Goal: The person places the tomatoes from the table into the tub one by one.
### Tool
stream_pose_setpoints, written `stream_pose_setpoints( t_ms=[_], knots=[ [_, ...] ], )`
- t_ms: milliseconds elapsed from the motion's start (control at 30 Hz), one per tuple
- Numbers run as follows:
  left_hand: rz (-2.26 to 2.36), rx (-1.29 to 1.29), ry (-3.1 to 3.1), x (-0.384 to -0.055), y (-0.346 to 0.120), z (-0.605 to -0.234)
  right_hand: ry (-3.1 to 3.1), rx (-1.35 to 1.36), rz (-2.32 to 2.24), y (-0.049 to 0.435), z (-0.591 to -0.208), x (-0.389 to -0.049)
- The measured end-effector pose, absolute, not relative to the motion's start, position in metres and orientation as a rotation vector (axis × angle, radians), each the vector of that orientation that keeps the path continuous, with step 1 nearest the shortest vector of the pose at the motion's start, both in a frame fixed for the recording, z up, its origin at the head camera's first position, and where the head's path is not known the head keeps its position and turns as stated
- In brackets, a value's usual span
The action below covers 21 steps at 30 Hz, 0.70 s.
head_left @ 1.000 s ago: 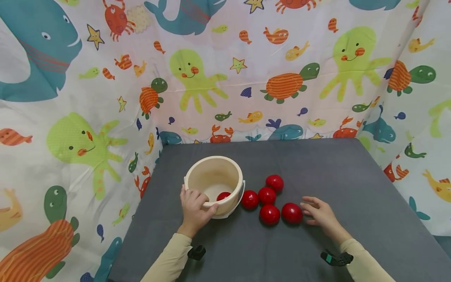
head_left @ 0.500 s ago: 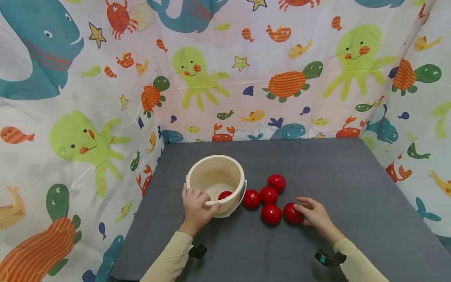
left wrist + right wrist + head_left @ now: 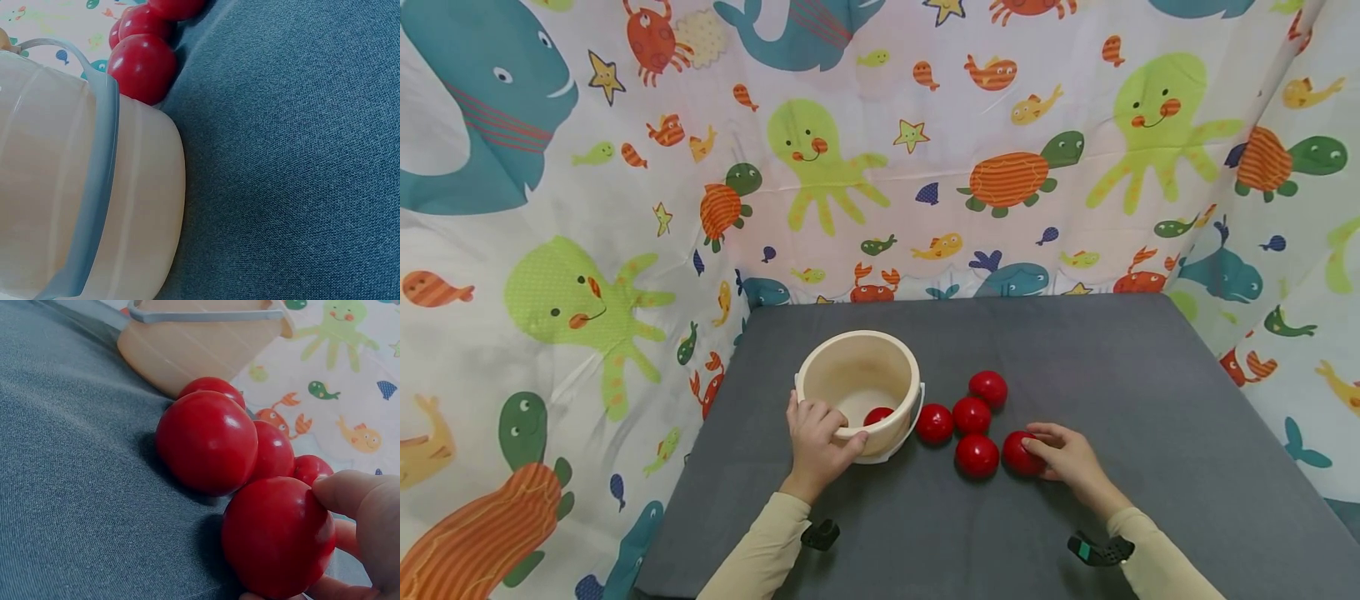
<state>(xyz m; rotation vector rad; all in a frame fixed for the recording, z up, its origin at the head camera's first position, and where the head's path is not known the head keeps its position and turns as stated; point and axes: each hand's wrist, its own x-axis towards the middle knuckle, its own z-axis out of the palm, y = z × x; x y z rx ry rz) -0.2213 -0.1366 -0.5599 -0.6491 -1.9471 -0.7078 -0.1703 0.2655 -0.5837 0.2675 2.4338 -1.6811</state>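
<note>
My left hand [image 3: 816, 442] grips the near rim of a cream-coloured bucket [image 3: 850, 367], fingers over the edge and thumb outside. One red ball [image 3: 877, 415] lies in the bucket. The bucket's pale handle [image 3: 103, 156] hangs down along its side in the left wrist view. To the right, my right hand [image 3: 1071, 462] holds a glossy red ball [image 3: 278, 537] at its right side. In the right wrist view the thumb [image 3: 350, 494] presses its upper side, and fingertips show beneath it. Several more red balls [image 3: 977, 456] sit clustered between this ball and the bucket.
A dark grey cloth-covered table [image 3: 1075, 358] lies under everything. Its far edge meets a white curtain [image 3: 940, 108] printed with sea animals, which also hangs at the left and right sides.
My right hand has moved left from beside the rightmost red ball and taken hold of it. The left hand stays on the bucket rim.
</note>
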Motion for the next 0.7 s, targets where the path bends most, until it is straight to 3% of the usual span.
stream_pose_setpoints(
  t_ms=[700],
  knots=[
    [-0.69, -0.64, -1.944, -0.2229, -0.1373, -0.5619, 2.456, 0.246, -1.664, 0.2649, -0.5809, -0.1702]
  ],
)
